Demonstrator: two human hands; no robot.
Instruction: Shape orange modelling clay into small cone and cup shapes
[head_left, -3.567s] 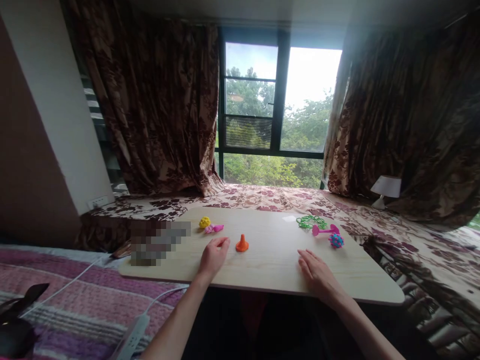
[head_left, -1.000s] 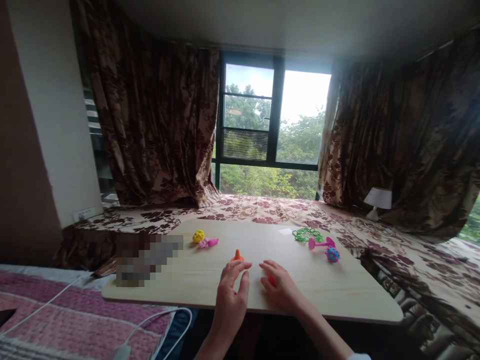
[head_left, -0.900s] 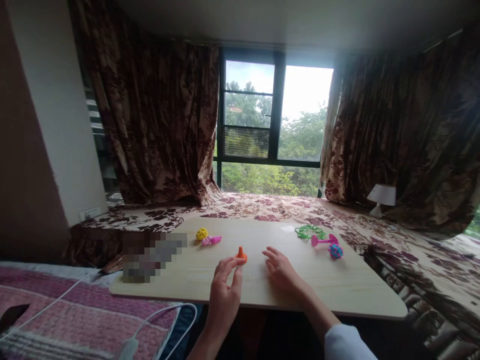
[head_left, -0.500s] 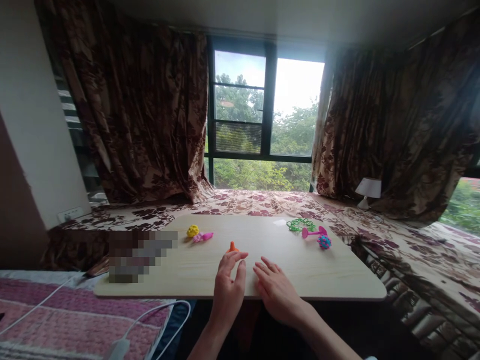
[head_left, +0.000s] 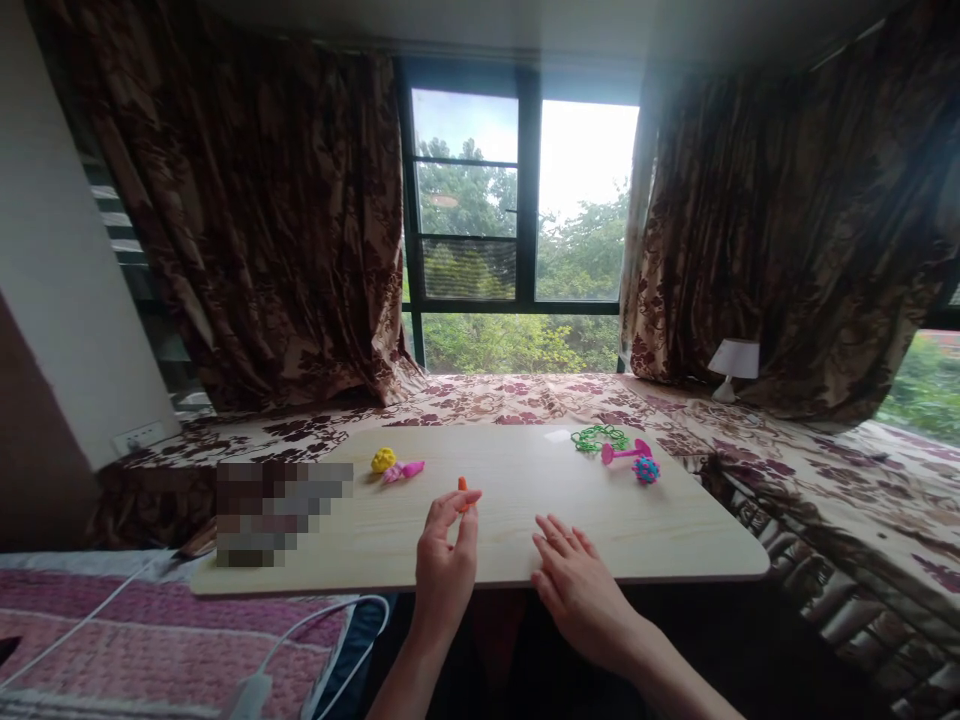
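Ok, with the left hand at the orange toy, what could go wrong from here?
The left hand covers much of the orange toy; its grip can't be judged, so the toy might slip or tip.

The spiky ball looks round and sits close by the pink toy with flared ends; a bump to either could set the ball rolling across the tabletop.
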